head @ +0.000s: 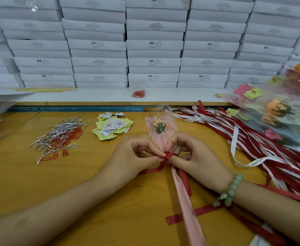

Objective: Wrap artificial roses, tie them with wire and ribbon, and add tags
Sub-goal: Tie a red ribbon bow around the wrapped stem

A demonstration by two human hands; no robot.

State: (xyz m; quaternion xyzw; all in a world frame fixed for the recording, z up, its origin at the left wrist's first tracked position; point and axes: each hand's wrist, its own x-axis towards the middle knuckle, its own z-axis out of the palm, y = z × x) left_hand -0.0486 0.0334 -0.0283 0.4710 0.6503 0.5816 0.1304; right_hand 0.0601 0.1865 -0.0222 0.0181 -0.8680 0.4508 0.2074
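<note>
**Q:** From the head view, where is the rose?

**A:** The wrapped rose lies mid-bench. Its bloom points to the far edge, and its pink sleeve runs back to the near edge between my forearms.

**Q:** And your hands?

**A:** My left hand pinches the red ribbon between thumb and forefinger, right at the knot, with the other fingers curled in. My right hand pinches the same ribbon from the other side, where it winds round the stem. The fingertips of both hands almost meet. The ribbon's loose ends trail toward the near edge, and one crosses the sleeve.

**Q:** What else is on the bench?

**A:** Toward the left edge there is a heap of silver wire ties mixed with red paper clips. Just beside it, nearer the middle, is a pile of yellow and white tags. On the right, red and white ribbons lie spread out, and finished roses in clear wrap sit at the far right corner. I have a green bead bracelet on my right wrist.

**Q:** And behind the far edge?

**A:** A white shelf holds a small clear cup with red clips in it. Flat white boxes are stacked in rows behind that.
</note>
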